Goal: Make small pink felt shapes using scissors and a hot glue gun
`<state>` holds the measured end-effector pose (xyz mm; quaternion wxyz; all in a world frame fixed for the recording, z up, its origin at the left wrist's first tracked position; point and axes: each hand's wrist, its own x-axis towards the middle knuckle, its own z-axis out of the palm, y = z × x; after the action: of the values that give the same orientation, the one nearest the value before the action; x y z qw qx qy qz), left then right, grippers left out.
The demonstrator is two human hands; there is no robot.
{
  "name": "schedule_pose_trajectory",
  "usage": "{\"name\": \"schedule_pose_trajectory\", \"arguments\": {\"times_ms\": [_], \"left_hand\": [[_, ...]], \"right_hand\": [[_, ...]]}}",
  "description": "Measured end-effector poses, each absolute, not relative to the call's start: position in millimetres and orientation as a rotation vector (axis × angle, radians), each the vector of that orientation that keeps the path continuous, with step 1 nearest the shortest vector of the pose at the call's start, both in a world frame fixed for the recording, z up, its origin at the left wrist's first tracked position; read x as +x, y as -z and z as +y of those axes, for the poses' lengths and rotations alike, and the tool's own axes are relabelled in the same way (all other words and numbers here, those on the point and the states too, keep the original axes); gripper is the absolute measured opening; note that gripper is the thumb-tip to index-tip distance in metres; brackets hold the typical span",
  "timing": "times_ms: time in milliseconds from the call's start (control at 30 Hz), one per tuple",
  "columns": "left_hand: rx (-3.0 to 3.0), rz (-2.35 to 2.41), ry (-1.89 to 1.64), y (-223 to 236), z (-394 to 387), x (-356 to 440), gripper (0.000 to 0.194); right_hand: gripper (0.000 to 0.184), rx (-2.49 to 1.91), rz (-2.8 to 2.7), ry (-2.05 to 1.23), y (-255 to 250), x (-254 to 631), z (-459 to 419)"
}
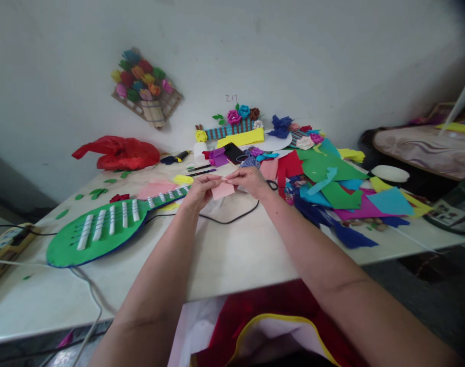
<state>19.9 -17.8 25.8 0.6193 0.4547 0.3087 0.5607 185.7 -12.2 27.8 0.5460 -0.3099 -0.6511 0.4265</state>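
Between my two hands, above the middle of the table, is a small piece of pink paper (223, 190). My left hand (202, 190) pinches its upper left side, and my right hand (249, 180) grips the upper right side with thumb and forefinger. The fingertips nearly meet at the paper's top edge, while its lower part hangs flat below them. Left of my hands lies a green guitar-shaped cutout (117, 229) with white rolled strips across it. A black cord (232, 222) runs along the table just under my hands.
Coloured paper sheets (331, 173) are heaped at the right. A red plastic bag (121, 153) sits at the back left. A phone (234, 152), pens (202, 172) and scissors (271, 184) lie beyond my hands. Paper flowers (140, 76) hang on the wall.
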Motion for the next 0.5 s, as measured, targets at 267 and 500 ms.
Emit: {"name": "schedule_pose_trajectory", "arguments": {"times_ms": [267, 500], "left_hand": [[1.084, 0.672, -1.28, -21.1, -11.5, 16.9, 0.021], [1.156, 0.673, -1.221, -21.3, -12.3, 16.3, 0.024]], "right_hand": [[0.014, -0.833, -1.61, -0.907, -32.4, 186.1, -17.7], [0.014, -0.853, -1.634, -0.878, -32.2, 186.9, -16.3]]}}
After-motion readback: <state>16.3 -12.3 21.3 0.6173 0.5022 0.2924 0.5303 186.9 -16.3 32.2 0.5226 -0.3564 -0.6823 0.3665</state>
